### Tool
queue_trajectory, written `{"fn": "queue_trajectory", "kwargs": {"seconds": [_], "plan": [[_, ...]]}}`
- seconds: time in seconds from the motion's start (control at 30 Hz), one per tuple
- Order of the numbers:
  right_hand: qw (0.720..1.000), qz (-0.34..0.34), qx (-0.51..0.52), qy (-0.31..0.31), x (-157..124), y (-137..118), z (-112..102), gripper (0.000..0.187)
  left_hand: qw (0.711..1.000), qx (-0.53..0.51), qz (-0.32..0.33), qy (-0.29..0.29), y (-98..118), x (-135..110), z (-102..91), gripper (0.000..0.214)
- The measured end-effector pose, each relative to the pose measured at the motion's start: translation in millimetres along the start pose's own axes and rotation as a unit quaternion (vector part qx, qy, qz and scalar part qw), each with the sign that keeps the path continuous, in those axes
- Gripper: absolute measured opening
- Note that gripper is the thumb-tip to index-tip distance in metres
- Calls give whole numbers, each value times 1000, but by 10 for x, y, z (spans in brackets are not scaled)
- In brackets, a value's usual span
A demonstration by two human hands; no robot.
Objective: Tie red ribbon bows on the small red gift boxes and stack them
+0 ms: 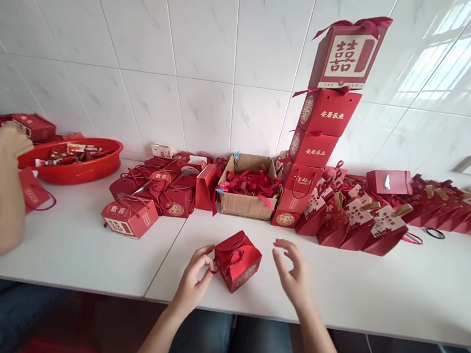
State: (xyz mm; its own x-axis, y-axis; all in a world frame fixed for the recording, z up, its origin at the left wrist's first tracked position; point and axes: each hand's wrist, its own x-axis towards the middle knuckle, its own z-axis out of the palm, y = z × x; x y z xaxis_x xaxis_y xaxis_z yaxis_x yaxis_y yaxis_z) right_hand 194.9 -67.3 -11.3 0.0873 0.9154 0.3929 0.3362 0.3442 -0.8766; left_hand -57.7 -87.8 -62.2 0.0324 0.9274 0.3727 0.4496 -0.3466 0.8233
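Observation:
A small red gift box (237, 264) with a folded top and a red cord handle sits near the table's front edge, turned at an angle. At its left corner, my left hand (196, 277) pinches the box's side between thumb and fingers. A bit of dark red shows at those fingertips, too small to make out. My right hand (294, 274) hovers to the right of the box, fingers apart and curved, touching nothing. Behind the box stands an open cardboard carton (243, 205) filled with red ribbons (252, 183).
Stacked red boxes (315, 151) rise beside the carton. Rows of red gift bags (351, 226) stand at right. Finished-looking boxes (131, 215) cluster at left, near a red basin (87, 168) of wrapped sweets. Another person's arm (1, 201) reaches in at far left.

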Motion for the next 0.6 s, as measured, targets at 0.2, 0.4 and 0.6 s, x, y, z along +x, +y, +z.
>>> {"fn": "queue_trajectory", "kwargs": {"seconds": [0.2, 0.4, 0.6], "plan": [[990, 133, 45, 31, 842, 141, 47, 50, 997, 41, -67, 29, -97, -157, -38, 22], [981, 142, 132, -20, 1198, 39, 233, 45, 989, -54, 11, 140, 243, -136, -62, 38], [970, -72, 194, 127, 841, -681, -329, 24, 992, 109, 69, 17, 449, -75, 23, 51]]}}
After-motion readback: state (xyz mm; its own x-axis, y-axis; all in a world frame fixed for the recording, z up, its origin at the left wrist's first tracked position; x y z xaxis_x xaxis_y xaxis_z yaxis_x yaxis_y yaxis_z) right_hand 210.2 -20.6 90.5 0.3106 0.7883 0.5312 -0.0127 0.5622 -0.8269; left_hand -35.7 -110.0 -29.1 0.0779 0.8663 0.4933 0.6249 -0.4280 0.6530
